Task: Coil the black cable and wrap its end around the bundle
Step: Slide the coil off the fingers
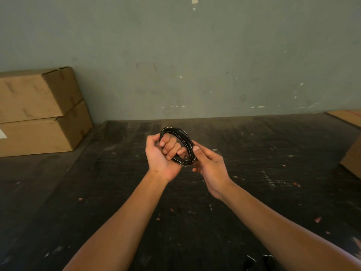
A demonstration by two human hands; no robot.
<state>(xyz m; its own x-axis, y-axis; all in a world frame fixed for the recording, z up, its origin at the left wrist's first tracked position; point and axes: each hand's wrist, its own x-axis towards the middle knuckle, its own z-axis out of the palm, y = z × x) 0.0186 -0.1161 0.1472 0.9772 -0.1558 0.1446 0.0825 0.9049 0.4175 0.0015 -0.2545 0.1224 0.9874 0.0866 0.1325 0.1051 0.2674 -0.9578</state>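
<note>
The black cable [182, 138] is wound into a small round coil with thin white markings, held in the air above the dark table [254, 173]. My left hand [163, 156] grips the coil's left side, fingers curled through its middle. My right hand [208, 165] holds the coil's right edge, thumb on top and fingers underneath. I cannot make out the cable's loose end.
Two cardboard boxes [37, 112] are stacked at the left against the grey-green wall. More cardboard [351, 153] lies at the right edge. Small scraps are scattered on the table. Some black thing [259, 262] shows at the bottom edge.
</note>
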